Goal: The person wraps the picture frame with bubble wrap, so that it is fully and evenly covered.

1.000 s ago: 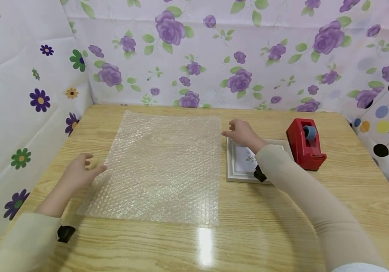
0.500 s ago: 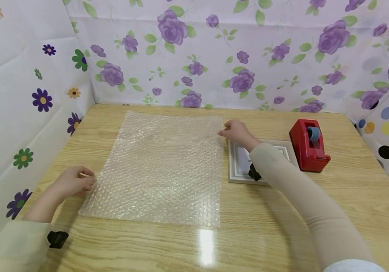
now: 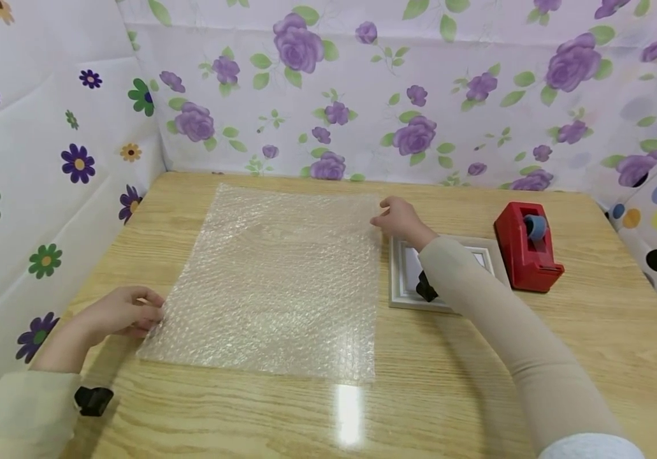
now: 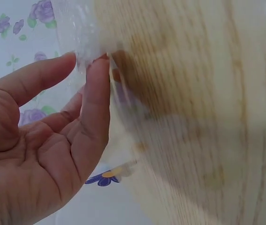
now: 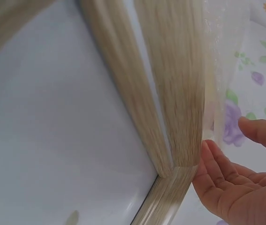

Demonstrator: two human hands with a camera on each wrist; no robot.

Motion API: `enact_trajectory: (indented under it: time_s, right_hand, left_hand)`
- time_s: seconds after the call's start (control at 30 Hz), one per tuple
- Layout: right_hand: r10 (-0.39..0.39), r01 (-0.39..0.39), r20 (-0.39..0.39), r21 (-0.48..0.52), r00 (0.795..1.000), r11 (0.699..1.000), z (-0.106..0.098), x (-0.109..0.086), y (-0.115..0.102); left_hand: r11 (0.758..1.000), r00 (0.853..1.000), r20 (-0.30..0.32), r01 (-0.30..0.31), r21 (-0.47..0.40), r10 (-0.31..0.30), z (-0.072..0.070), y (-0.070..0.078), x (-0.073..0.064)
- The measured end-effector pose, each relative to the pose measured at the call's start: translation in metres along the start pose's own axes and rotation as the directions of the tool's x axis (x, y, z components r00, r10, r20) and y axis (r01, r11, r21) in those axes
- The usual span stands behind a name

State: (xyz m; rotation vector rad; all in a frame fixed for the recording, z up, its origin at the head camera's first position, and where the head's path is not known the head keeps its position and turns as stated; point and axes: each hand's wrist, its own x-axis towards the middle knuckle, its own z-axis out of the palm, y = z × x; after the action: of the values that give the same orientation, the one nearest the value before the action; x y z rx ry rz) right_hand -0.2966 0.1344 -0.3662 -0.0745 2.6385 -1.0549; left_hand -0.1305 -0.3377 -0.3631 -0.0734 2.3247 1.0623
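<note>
A clear sheet of bubble wrap (image 3: 271,280) lies flat on the wooden table. At its left edge, near the front corner, is my left hand (image 3: 127,312). In the left wrist view, the left fingertips (image 4: 102,63) touch the edge of the wrap, and a gap shows between thumb and index finger. My right hand (image 3: 399,220) is at the sheet's upper right edge, above the corner of a pale picture frame (image 3: 397,287). The right wrist view shows the right thumb (image 5: 259,131) apart from the fingers, beside the frame's corner. My right forearm hides part of the frame.
A red tape dispenser (image 3: 526,252) with a blue roll stands against the frame's right side. A flowered cloth (image 3: 334,83) hangs along the back, and another covers the left side. The wooden table (image 3: 236,421) extends in front of the sheet.
My left hand has come down along the left edge towards the front corner, its fingers drawing closer together. The right hand has shifted slightly left to the wrap's edge. The sheet stays flat.
</note>
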Motion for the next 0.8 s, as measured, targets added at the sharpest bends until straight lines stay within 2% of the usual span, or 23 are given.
enact_trajectory:
  time_s: [0.4, 0.57, 0.8]
  right_hand:
    - [-0.023, 0.024, -0.044, 0.032, 0.999, 0.999, -0.0011, -0.0006, 0.0031]
    - [-0.045, 0.048, -0.051, 0.059, 0.998, 0.997, -0.0019, -0.0024, 0.0015]
    - [-0.035, 0.037, -0.029, 0.071, 0.999, 0.997, -0.0057, -0.0075, 0.0056]
  left_hand:
    - [0.999, 0.999, 0.015, -0.031, 0.017, 0.031, 0.0013, -0.0026, 0.0042]
    - [0.997, 0.999, -0.017, -0.042, 0.067, 0.043, 0.0003, -0.0003, 0.0026]
    - [0.988, 0.991, -0.09, -0.081, 0.133, 0.094, 0.0012, 0.0011, 0.0052]
